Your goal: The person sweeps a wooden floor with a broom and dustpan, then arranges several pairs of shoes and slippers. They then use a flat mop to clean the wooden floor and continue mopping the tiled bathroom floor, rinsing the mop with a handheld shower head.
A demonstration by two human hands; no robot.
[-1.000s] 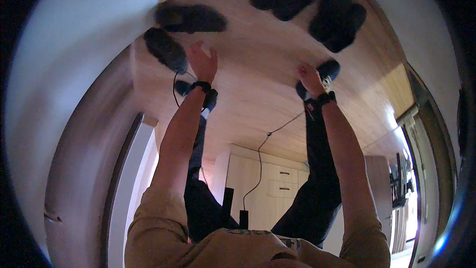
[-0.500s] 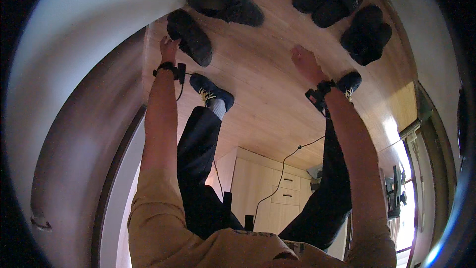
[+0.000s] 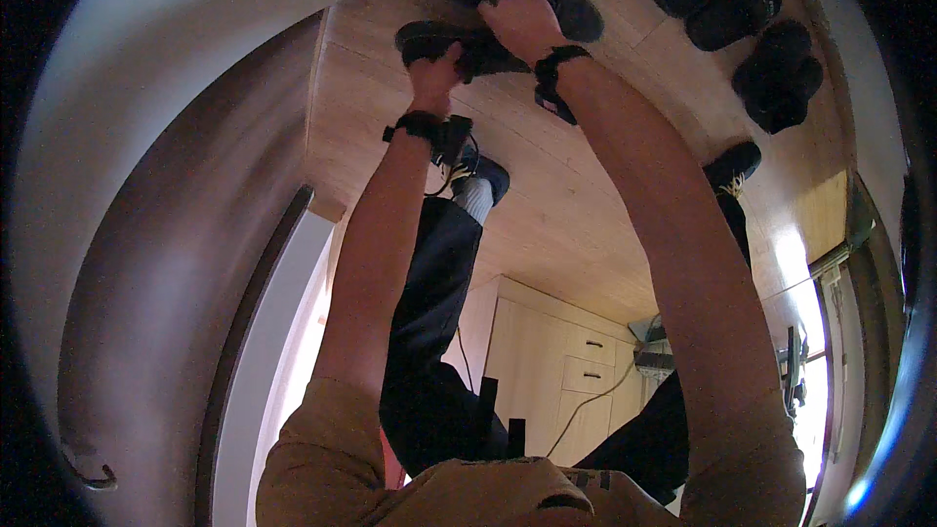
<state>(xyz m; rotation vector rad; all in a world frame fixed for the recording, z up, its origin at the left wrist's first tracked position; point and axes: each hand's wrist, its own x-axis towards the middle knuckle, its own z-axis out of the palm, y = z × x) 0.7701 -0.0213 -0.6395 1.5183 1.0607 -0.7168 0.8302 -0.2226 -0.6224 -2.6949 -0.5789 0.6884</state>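
Observation:
Two dark shoes lie side by side at the top of the head view. The nearer dark shoe (image 3: 420,34) points sideways, and my left hand (image 3: 434,80) is closed on its near side, thumb bent over the edge. My right hand (image 3: 524,24) reaches across above it, with its fingers curled on the farther dark shoe (image 3: 576,10) near that shoe's middle. Part of each shoe is hidden by my hands. Each wrist wears a black strap with a small device.
Several black slippers (image 3: 771,78) lie along the right wall. My feet, in dark shoes (image 3: 732,166) with light laces, stand apart on the wooden floor (image 3: 586,205). A brown door (image 3: 166,263) is at left; a pale cabinet (image 3: 527,332) appears below.
My right hand has moved up and left onto the farther shoe. The left hand has taken hold of the nearer shoe, which has turned sideways. The view has shifted somewhat.

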